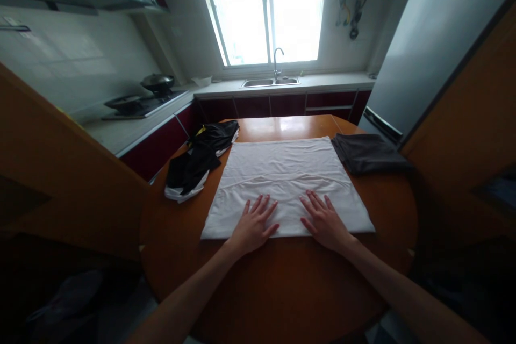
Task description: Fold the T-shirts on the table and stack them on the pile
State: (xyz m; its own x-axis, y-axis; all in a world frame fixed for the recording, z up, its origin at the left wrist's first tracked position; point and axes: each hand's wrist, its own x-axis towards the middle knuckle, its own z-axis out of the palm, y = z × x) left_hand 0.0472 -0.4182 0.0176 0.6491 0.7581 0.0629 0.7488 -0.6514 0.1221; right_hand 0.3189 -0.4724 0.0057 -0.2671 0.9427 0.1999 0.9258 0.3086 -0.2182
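A white garment, perhaps a T-shirt (282, 161), lies folded into a broad, nearly square shape on the wooden table (290, 290). Soft wrinkles and a curved fold line run across its middle. My left hand (255, 226) rests flat on its near part, left of centre, fingers spread. On the right side of the same near part lies my right hand (324, 220), also flat with fingers apart. Both palms press on the cloth near its front edge, and neither hand grips anything.
Left of the white cloth sits a crumpled black and white garment (197, 158). A folded dark grey cloth (368, 153) lies at the right. Beyond the table are a counter with a sink (270, 82), a stove with pans (157, 83), and a fridge (423, 48) at the right.
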